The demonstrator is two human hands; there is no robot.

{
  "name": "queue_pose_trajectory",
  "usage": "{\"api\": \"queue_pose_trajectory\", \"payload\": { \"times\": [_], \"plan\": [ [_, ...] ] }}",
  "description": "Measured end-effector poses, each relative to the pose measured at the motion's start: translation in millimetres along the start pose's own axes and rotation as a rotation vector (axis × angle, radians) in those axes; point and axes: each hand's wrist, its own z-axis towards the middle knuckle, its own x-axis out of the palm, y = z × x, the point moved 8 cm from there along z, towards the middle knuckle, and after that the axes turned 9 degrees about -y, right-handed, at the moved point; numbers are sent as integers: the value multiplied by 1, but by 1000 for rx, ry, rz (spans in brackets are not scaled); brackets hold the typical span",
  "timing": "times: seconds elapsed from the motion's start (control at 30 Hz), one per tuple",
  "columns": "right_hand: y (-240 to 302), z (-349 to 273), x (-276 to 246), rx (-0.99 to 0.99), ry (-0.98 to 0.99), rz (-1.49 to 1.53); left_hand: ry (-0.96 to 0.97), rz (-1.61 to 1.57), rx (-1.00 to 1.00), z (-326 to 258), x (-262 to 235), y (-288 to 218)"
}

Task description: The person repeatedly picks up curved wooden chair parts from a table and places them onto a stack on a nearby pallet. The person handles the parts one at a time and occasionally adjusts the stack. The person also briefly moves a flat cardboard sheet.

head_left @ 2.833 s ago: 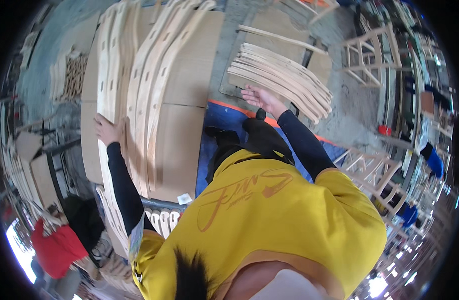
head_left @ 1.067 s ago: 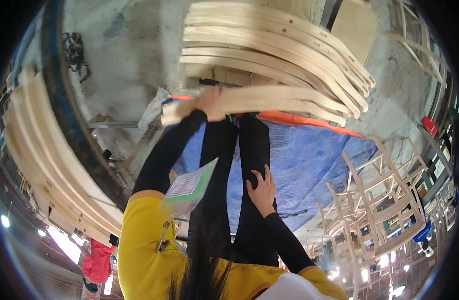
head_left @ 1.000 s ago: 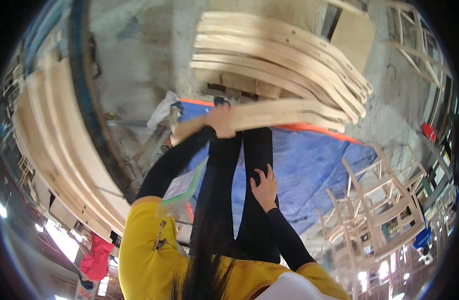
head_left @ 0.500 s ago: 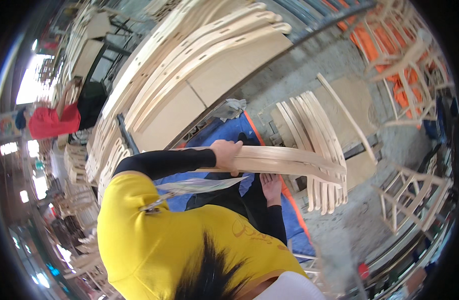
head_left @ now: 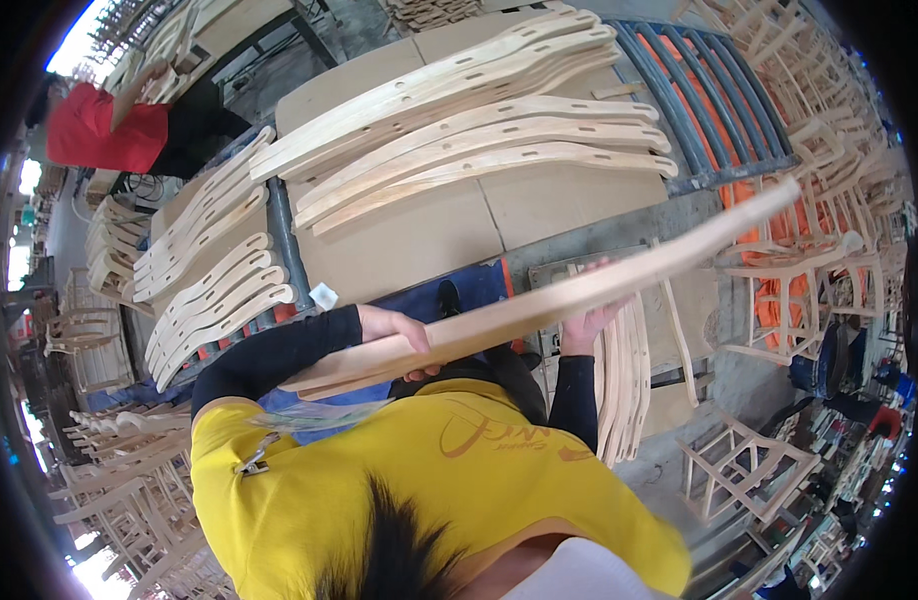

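A long, curved wooden chair leg slants across in front of me, its far end raised toward the right. Its near end seems doubled, so a second piece may lie against it. My left hand is closed round the wood close to my body. Farther along, my right hand supports it from below, with fingertips showing past its upper edge and the rest of the fingers hidden. Beneath and beyond that hand, several similar curved pieces lie side by side on the low stack.
Slotted curved legs lie in rows on the cardboard-covered table ahead. More legs are at left, near a person in red. Blue metal rails stand at far right; wooden chair frames sit on the floor at right.
The wood has swung from roughly level to slanting, its right end now higher and farther away. My right hand has come up from below onto it. My body and view have turned.
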Motion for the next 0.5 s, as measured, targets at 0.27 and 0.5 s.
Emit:
{"api": "queue_pose_trajectory", "payload": {
  "times": [0.27, 0.5],
  "plan": [
    [-135, 100, 18, 77, -416, -429, -602, 807, 573, -114, -82, -120],
    [-227, 132, 48, 178, -420, -494, -1180, 902, 812, -170, -124, -228]
  ]
}}
